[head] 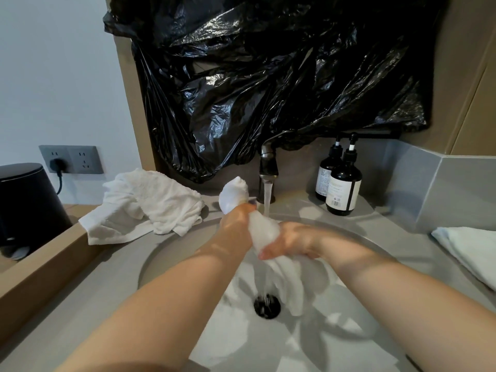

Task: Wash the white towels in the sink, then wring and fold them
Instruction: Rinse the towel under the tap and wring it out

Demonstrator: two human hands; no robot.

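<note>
**Item:** wet white twisted towel [261,230], held over the round grey sink basin [166,259], beside the stream from the dark metal tap [268,167].
**Left hand** [236,222]: grip clamped on the towel's upper part, with a bulb of cloth above the fist.
**Right hand** [291,241]: grip clamped lower down. The towel's tail hangs toward the black drain [267,306].
**Adjacent:** crumpled white towels [150,205] on the grey worktop [67,304], near a grey wall socket with a black plug [71,159].
**Hazards (judged):**
- The running tap may soak the cloth as fast as it is wrung.
- The tail may block the drain, so water backs up.
- A hard twist may splash the socket.
</note>
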